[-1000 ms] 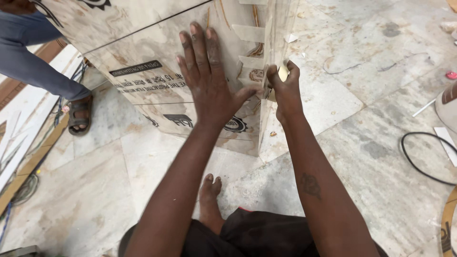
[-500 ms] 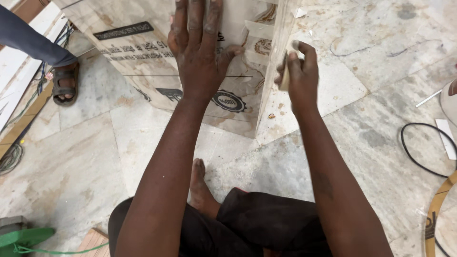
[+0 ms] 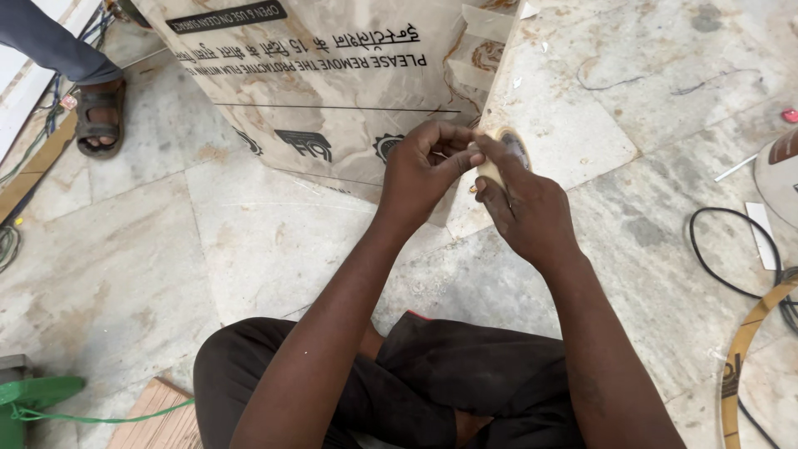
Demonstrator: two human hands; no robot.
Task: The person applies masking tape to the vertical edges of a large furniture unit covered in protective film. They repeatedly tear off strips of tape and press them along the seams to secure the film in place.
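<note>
Both hands are meeting in front of the person, above the pale veined marble floor (image 3: 274, 249), and working on a small beige roll of masking tape (image 3: 499, 162). The right hand (image 3: 524, 208) is curling around the roll from below and behind, its thumb and fingers pinching the rim so that only part of the ring is showing above the knuckles. The left hand (image 3: 420, 170) is closing in from the other side, its fingertips (image 3: 453, 137) bunching together and touching the roll's edge beside the right thumb; whether they are gripping a loose end of tape cannot be told. The roll is hanging just in front of the near corner of a large flat board wrapped in printed protective film (image 3: 332, 75), which is lying on the floor and reaching to the top edge of the view. The person is sitting cross-legged in dark trousers (image 3: 432, 382) at the bottom edge. Near the top left corner another person's foot in a brown sandal (image 3: 100, 116) is standing on the floor. Along the right edge a black cable (image 3: 706, 249) is looping over the marble, and at the bottom left corner a green tool (image 3: 33, 395) is lying beside a wooden plank (image 3: 162, 420).
</note>
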